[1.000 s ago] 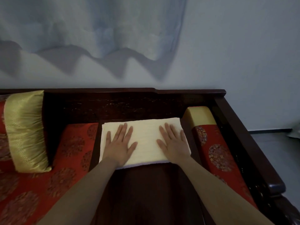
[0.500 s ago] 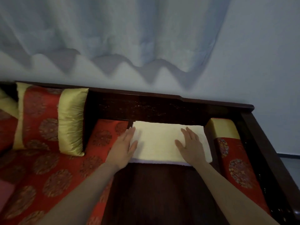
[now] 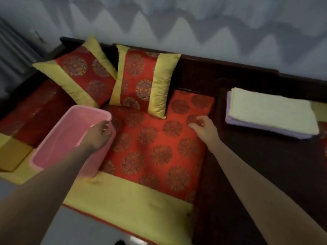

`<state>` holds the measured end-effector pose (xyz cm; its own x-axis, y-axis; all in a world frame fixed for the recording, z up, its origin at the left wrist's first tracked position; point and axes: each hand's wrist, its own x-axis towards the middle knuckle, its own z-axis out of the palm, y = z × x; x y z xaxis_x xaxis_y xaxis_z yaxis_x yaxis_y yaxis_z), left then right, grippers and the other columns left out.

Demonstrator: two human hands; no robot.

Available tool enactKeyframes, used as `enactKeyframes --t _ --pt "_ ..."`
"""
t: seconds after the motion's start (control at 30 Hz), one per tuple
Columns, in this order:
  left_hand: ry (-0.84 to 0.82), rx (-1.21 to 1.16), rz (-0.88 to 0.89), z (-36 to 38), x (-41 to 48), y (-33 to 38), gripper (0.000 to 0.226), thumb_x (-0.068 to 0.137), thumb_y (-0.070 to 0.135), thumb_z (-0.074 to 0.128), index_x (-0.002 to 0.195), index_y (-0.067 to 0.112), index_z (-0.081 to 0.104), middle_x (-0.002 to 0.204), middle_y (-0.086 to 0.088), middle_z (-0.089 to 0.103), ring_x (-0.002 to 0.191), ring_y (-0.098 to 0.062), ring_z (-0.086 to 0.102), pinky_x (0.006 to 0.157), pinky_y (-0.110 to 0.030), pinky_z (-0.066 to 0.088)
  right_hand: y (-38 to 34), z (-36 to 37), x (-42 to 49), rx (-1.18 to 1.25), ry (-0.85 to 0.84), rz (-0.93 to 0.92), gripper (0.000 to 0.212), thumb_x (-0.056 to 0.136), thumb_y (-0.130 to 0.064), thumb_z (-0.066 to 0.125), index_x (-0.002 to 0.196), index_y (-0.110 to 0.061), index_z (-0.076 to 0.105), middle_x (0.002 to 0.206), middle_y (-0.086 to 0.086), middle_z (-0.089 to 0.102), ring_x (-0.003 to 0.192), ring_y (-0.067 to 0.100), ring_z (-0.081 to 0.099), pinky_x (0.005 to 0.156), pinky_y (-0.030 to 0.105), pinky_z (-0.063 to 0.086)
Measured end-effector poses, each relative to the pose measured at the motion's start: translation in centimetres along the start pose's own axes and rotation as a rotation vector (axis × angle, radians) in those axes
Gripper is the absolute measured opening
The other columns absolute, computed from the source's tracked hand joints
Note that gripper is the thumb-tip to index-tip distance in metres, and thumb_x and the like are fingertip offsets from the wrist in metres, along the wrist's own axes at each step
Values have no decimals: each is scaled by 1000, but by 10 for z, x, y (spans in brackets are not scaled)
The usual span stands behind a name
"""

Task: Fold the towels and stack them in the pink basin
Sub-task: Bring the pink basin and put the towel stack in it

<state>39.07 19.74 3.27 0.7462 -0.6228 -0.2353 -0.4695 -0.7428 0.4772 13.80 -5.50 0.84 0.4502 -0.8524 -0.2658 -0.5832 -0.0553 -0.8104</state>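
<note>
The pink basin (image 3: 58,138) stands empty on the seat at the left. My left hand (image 3: 99,135) is at its near right corner, fingers curled over the rim. A folded cream towel (image 3: 272,112) lies on top of a folded lilac towel (image 3: 256,127) on the dark wooden surface at the right. My right hand (image 3: 203,127) hovers over the red seat cushion (image 3: 155,147), left of the towels, fingers loosely bent and holding nothing.
Two red and gold pillows (image 3: 141,85) lean against the dark wooden backrest (image 3: 212,75) behind the basin and cushion. A gold band runs along the cushion's front edge (image 3: 127,197). Pale curtain hangs on the wall behind.
Both hands have come off the cream towel and moved left. My left hand has reached the pink basin's rim, and the view has swung left, bringing basin and pillows into sight.
</note>
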Motion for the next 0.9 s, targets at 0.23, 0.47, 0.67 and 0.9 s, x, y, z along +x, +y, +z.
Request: enactKeyframes --t 0.23,0.47,0.67,0.9 --pt "-73 -4 14 -40 -11 -140 46 93 16 52 136 6 42 128 -20 57 114 -36 56 98 -41 42 -40 145 -87 7 12 136 46 81 -29 69 121 -10 57 125 11 59 118 26 54 98 31 39" --pt "-109 -10 6 -78 -13 -201 46 92 13 53 136 4 44 127 -22 58 113 -38 56 96 -38 41 -74 216 -127 -37 -83 193 31 85 -27 63 113 -13 61 107 4 61 111 26 56 82 26 37" --pt "-57 103 -6 -101 14 -248 53 90 16 56 138 1 41 130 -25 54 120 -41 50 100 -41 40 -103 274 -129 -16 -95 183 29 84 -25 61 111 -14 62 112 5 64 98 20 54 81 25 36" --pt "-159 202 -376 -92 60 -333 79 83 36 66 137 -7 27 138 -27 42 129 -41 40 105 -42 36 -118 387 -116 -2 -108 284 34 85 -26 62 114 -10 58 116 12 63 113 29 55 90 31 40"
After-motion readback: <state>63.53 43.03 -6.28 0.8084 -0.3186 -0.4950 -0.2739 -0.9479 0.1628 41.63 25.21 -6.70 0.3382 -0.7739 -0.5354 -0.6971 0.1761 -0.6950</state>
